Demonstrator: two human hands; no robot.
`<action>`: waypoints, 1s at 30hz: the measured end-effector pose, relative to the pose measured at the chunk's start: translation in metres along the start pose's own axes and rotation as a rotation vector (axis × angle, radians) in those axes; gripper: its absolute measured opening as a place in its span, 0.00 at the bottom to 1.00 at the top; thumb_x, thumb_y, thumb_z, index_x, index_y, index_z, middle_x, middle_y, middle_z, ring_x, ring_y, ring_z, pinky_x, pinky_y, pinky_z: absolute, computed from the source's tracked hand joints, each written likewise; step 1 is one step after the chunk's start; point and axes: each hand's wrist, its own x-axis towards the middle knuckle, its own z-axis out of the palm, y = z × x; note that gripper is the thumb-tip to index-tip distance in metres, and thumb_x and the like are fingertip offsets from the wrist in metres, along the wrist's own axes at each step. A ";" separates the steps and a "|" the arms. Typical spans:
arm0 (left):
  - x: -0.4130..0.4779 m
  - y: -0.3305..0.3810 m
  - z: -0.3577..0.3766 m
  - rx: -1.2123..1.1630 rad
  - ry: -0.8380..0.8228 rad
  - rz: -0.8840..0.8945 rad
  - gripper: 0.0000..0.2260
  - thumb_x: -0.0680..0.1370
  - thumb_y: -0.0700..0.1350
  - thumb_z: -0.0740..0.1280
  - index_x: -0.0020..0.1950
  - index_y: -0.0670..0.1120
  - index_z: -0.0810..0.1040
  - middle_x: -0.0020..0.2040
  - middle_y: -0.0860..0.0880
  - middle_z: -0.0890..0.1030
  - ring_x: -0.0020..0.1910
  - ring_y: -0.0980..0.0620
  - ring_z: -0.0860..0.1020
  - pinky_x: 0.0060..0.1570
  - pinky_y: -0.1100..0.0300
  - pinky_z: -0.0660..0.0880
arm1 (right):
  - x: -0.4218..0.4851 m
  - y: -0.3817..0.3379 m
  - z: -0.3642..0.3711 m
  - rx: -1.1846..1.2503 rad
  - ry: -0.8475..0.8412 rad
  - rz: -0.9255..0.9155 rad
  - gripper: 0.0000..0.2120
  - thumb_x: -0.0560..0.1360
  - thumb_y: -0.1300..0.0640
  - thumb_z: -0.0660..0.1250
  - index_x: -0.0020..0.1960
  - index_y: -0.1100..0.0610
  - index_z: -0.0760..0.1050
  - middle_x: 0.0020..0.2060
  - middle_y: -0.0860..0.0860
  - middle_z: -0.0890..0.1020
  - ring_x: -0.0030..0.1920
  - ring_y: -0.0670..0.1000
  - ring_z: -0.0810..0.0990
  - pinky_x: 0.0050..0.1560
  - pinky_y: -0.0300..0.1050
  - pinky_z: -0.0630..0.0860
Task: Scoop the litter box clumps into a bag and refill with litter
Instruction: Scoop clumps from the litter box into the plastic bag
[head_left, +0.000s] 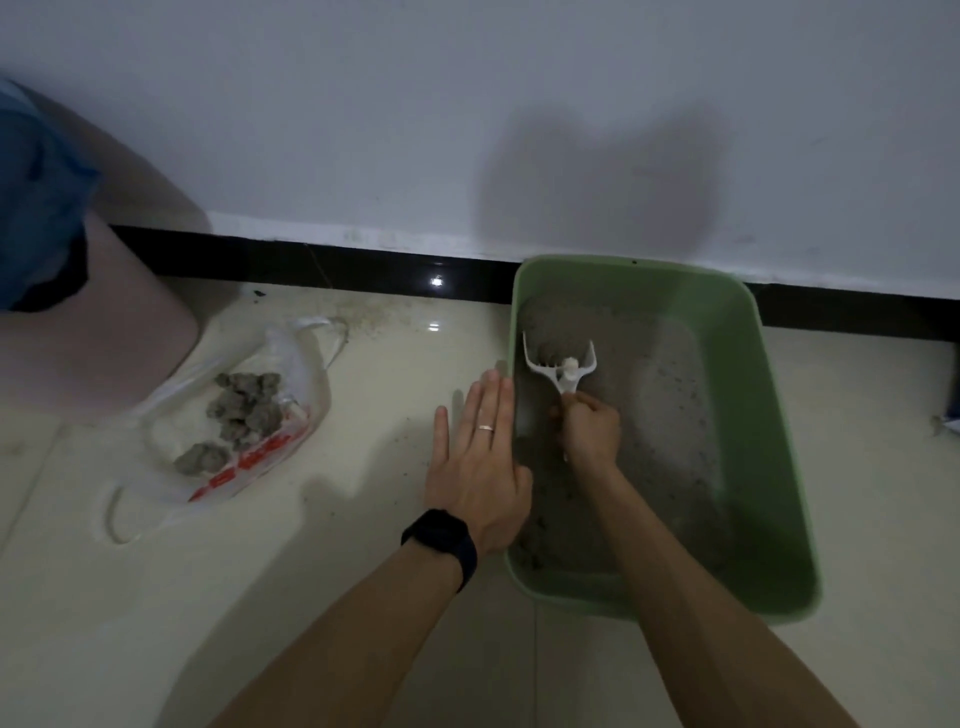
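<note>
A green litter box with grey litter stands on the floor against the wall. My right hand is inside it, shut on the handle of a white scoop. The scoop's head lies in the litter at the far left corner with a clump in it. My left hand rests flat, fingers apart, against the box's left rim. A white plastic bag with red print lies open on the floor to the left, several grey clumps piled on it.
A pinkish bin with a blue liner stands at the far left. A black skirting board runs along the white wall. Loose litter grains dot the glossy tiles near the bag. A small object shows at the right edge.
</note>
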 end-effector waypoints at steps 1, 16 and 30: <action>0.000 0.000 0.000 0.021 0.006 0.009 0.37 0.76 0.51 0.51 0.78 0.47 0.31 0.79 0.50 0.33 0.78 0.51 0.35 0.75 0.43 0.37 | -0.001 0.002 0.000 0.062 -0.001 0.008 0.14 0.79 0.56 0.62 0.37 0.53 0.80 0.36 0.53 0.82 0.32 0.52 0.75 0.36 0.45 0.70; 0.000 0.004 -0.017 0.135 -0.110 0.040 0.34 0.80 0.52 0.49 0.76 0.47 0.27 0.76 0.51 0.27 0.76 0.52 0.31 0.73 0.41 0.32 | -0.070 0.038 -0.074 0.143 0.137 -0.164 0.13 0.80 0.55 0.65 0.40 0.59 0.80 0.21 0.44 0.73 0.21 0.47 0.66 0.26 0.38 0.64; -0.002 0.001 -0.025 0.141 -0.174 0.091 0.34 0.81 0.53 0.48 0.76 0.46 0.27 0.77 0.50 0.29 0.78 0.51 0.35 0.75 0.42 0.39 | -0.109 0.034 -0.103 0.162 0.203 -0.179 0.16 0.80 0.56 0.64 0.38 0.63 0.79 0.20 0.47 0.71 0.22 0.49 0.65 0.23 0.36 0.61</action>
